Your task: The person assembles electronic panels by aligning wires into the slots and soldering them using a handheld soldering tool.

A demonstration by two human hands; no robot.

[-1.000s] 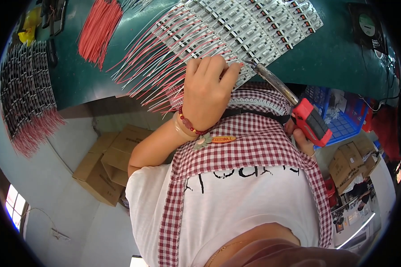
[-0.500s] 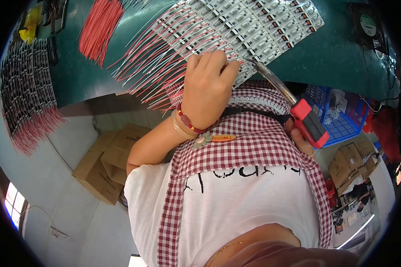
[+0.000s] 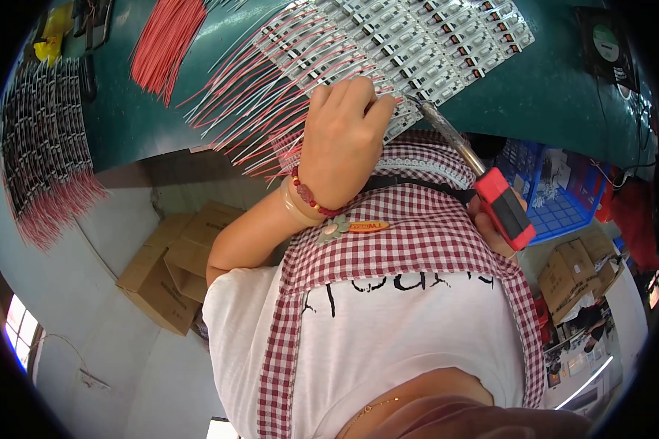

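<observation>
The left hand (image 3: pixel 344 139) is bending over the near edge of the circuit-board panel (image 3: pixel 428 62), its fingers curling downward in a narrow bunch. Their tips are hiding under the hand, so I cannot tell whether they are pinching a wire or only pressing on the boards. The panel is lying slantwise on the green surface (image 3: pixel 549 102), most of it spreading far and to the right of these fingers. The red and white wires (image 3: pixel 263 95) are fanning out from it to the left, their free ends trailing toward the near left, some of them passing just beside the knuckles.

The right hand (image 3: pixel 485 222) is holding the soldering iron (image 3: pixel 507 207) by its red and black handle, the fingers closing around it and partly disappearing behind it. The iron's long axis is running from the near right to the far left, so its tip is pointing at the panel's near edge, just right of the left fingers. The left hand is sitting nearer to the boards, while the right hand is staying well apart from them, only the iron's length bridging that gap.
</observation>
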